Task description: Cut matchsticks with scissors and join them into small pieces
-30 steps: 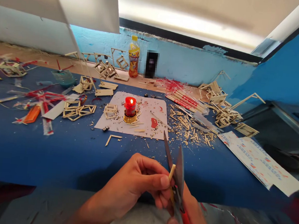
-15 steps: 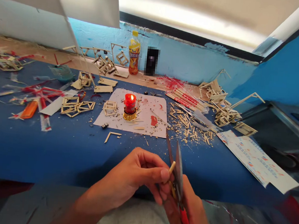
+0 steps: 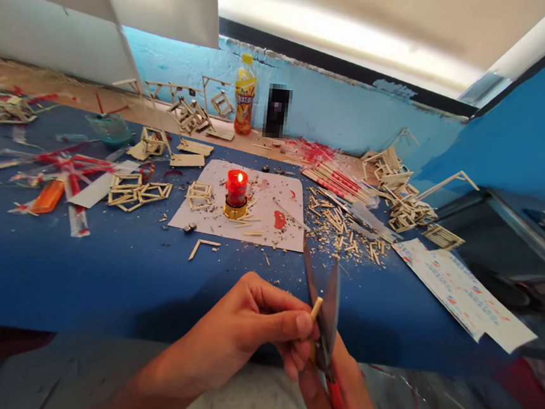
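Between the thumb and fingers of my left hand [image 3: 257,324] is a short, thin wooden stick [image 3: 317,308], its pale end pointing up. My right hand [image 3: 350,373] is closed around red-handled scissors [image 3: 331,308]. Their blades are apart and point away from me, and the stick's end is right beside them. Beyond my hands, a lit red candle [image 3: 237,189] in a gold holder stands on a sheet of white paper [image 3: 274,185]. An L-shaped pair of joined sticks [image 3: 202,244] lies in front of the paper, and a small stick frame [image 3: 200,195] rests on its left part.
Cut stick pieces [image 3: 338,216] and crumbs are scattered right of the paper, near bundled sticks [image 3: 339,181]. Stick models [image 3: 140,191] stand left and right. An orange lighter [image 3: 48,196] lies among plastic wrappers. A drink bottle [image 3: 244,94] is at the wall; printed card [image 3: 465,291] lies right.
The scissor blades have turned slightly, and my left hand with the stick has shifted a little to the right. The table things keep their places; the view has moved slightly.
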Demonstrator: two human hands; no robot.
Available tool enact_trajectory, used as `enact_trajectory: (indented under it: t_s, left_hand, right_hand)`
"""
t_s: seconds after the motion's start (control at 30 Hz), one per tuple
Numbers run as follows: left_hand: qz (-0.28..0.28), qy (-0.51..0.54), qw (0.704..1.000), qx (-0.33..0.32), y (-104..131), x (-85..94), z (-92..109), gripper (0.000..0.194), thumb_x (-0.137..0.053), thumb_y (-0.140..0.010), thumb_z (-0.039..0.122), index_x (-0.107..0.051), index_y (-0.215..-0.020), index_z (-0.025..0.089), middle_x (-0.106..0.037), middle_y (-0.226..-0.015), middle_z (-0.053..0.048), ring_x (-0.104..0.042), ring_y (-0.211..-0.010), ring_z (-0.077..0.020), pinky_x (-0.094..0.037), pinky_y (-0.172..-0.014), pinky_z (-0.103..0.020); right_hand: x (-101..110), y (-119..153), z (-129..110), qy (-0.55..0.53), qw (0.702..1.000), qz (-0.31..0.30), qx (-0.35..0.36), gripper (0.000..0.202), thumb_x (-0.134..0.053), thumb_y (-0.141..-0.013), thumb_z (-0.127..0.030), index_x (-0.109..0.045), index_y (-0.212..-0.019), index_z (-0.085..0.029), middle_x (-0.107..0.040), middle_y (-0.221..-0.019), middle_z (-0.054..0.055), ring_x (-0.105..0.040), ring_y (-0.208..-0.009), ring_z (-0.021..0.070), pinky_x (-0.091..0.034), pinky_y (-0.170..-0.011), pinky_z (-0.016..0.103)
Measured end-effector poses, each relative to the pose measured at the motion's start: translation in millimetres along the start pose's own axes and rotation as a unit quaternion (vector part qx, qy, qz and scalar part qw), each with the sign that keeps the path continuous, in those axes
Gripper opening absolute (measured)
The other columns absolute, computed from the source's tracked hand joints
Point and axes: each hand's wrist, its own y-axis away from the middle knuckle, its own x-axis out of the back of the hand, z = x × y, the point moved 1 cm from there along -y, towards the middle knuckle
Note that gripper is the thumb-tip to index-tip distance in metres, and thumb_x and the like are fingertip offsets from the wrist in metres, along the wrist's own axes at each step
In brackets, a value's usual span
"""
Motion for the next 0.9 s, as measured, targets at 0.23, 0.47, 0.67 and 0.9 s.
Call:
enact_trajectory:
  t_s: [0.23, 0.47, 0.67, 0.9]
  left_hand:
    - [0.006, -0.004, 1.0, -0.006, -1.1, 0.2, -1.5, 0.026, -0.08, -0.092, 0.031, -0.084, -0.075, 0.012, -0.07, -0.065, -0.003, -0.059, -0.053, -0.0065, -0.05, -0.054, -0.016]
    - [0.039, 0.002, 0.999, -0.02, -0.3, 4.6, -2.5, 0.025, -0.082, -0.091, 0.036, -0.084, -0.08, 0.014, -0.068, -0.061, -0.001, -0.059, -0.051, -0.0063, -0.05, -0.051, -0.015]
    - [0.048, -0.005, 0.998, -0.046, 7.9, 5.0, 3.6, 0.025, -0.081, -0.092, 0.04, -0.085, -0.082, 0.017, -0.067, -0.06, -0.001, -0.06, -0.052, -0.0077, -0.05, -0.051, -0.015]
    - [0.098, -0.076, 0.986, -0.111, 39.8, 28.7, 0.7, 0.022, -0.081, -0.091, 0.04, -0.082, -0.086, 0.019, -0.067, -0.061, -0.001, -0.059, -0.054, -0.011, -0.05, -0.053, -0.019]
  right_hand:
    - [-0.6, -0.5, -6.6, -0.031, 0.995, 0.012, -0.094, 0.035, -0.054, -0.1, -0.06, -0.064, -0.098, -0.027, -0.069, -0.068, 0.0, -0.058, -0.048, 0.0166, -0.049, -0.047, 0.026]
    - [6.7, 4.9, -13.9, -0.046, 0.991, 0.043, -0.114, 0.058, -0.047, -0.094, -0.08, -0.059, -0.084, -0.024, -0.037, -0.052, -0.008, -0.035, -0.042, 0.0118, -0.033, -0.04, 0.024]
    - [64.4, -38.3, 2.0, 0.343, 0.91, 0.139, -0.186, 0.056, -0.045, -0.092, -0.081, -0.045, -0.074, -0.028, -0.058, -0.054, -0.002, -0.057, -0.051, 0.0211, -0.04, -0.051, 0.03]
    - [98.3, -88.8, 33.0, 0.431, 0.881, 0.133, -0.142, 0.029, -0.06, -0.091, -0.05, -0.067, -0.09, -0.022, -0.076, -0.076, 0.014, -0.071, -0.067, 0.0355, -0.045, -0.06, 0.04]
